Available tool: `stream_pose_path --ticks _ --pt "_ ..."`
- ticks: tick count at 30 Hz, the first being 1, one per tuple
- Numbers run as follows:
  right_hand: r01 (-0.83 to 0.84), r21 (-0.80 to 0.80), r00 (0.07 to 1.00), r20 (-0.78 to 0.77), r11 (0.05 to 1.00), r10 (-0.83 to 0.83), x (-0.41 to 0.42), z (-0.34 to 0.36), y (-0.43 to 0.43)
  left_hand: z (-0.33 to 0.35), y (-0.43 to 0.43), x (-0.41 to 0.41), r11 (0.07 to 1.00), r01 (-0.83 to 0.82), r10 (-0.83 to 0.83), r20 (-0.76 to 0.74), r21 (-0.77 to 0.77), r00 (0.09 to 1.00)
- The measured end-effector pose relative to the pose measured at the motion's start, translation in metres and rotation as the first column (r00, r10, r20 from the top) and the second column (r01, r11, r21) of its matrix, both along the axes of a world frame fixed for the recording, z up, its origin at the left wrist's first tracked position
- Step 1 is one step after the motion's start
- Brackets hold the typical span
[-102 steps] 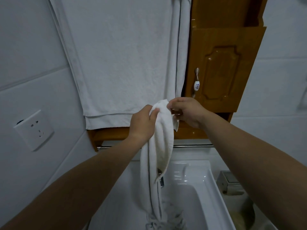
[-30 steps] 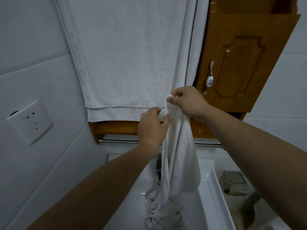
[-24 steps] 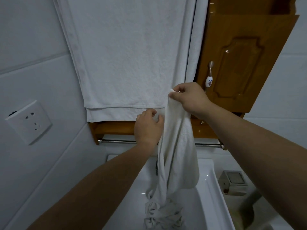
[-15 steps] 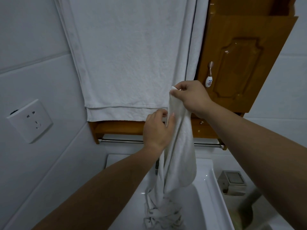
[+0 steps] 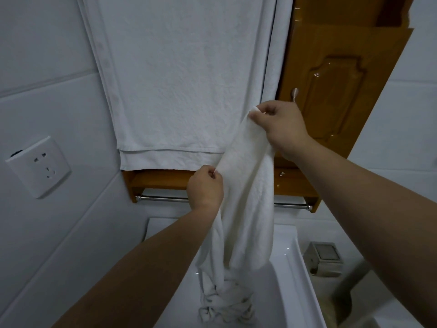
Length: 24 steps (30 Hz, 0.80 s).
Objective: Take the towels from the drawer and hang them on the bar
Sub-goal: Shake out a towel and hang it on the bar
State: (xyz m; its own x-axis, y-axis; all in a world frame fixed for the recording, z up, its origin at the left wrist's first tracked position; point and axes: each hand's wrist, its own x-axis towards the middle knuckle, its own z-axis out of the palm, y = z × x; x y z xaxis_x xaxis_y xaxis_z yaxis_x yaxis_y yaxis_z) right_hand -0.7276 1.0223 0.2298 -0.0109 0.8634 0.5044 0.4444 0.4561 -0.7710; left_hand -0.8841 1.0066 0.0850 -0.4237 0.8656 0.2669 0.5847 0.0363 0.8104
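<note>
I hold a small white towel [image 5: 246, 197] up in front of me. My right hand [image 5: 279, 125] pinches its top corner high, by the cabinet handle. My left hand [image 5: 205, 188] grips its left edge lower down. The towel sags between them and its bunched lower end rests in the white sink [image 5: 293, 261]. A large white towel [image 5: 184, 76] hangs flat on the wall behind; what holds it is out of view. A chrome bar [image 5: 163, 198] runs under the wooden shelf, partly hidden by my hand and the held towel.
A wooden cabinet door [image 5: 335, 91] with a small knob stands at the right. A wall socket [image 5: 39, 165] sits on the left tiled wall. A grey square box [image 5: 325, 258] lies right of the sink.
My right hand has kept the corner high while my left hand moved left and closed on the towel's edge, spreading the top of the towel between the hands.
</note>
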Motion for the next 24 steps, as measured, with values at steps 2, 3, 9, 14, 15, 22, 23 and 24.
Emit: stream_pose_path --ticks 2,3,9,14,15,22,23,24 --pt "0.045 0.022 0.999 -0.016 0.999 -0.045 0.003 0.004 0.0 -0.001 -0.002 -0.001 1.0 0.0 0.0 -0.007 0.0 1.0" --pt "0.078 0.03 0.997 -0.014 0.996 -0.078 0.005 0.006 0.001 -0.001 -0.003 -0.003 1.0 -0.002 0.002 -0.017 0.001 1.0" --pt "0.22 0.092 0.949 0.212 0.971 -0.235 0.013 -0.011 0.004 0.008 -0.001 -0.019 0.997 0.011 -0.005 -0.077 0.078 0.997" --pt "0.103 0.047 0.918 0.38 0.994 -0.114 0.0 -0.038 -0.006 0.036 -0.005 -0.01 0.963 0.125 -0.074 -0.213 0.237 0.974" --pt "0.072 0.01 0.927 0.369 0.997 -0.07 -0.004 -0.041 -0.006 0.043 -0.006 -0.008 0.959 0.13 -0.076 -0.214 0.252 0.974" --pt "-0.123 -0.163 0.975 0.167 0.979 0.15 -0.017 -0.058 -0.005 0.059 -0.003 -0.013 0.957 0.134 -0.073 -0.235 0.258 0.969" --pt "-0.136 -0.177 0.978 0.13 0.975 0.16 -0.018 -0.059 -0.005 0.059 -0.003 -0.013 0.957 0.145 -0.082 -0.245 0.252 0.966" --pt "-0.149 -0.188 0.98 0.106 0.971 0.171 -0.019 -0.06 -0.004 0.059 -0.004 -0.012 0.956 0.161 -0.094 -0.262 0.246 0.961"
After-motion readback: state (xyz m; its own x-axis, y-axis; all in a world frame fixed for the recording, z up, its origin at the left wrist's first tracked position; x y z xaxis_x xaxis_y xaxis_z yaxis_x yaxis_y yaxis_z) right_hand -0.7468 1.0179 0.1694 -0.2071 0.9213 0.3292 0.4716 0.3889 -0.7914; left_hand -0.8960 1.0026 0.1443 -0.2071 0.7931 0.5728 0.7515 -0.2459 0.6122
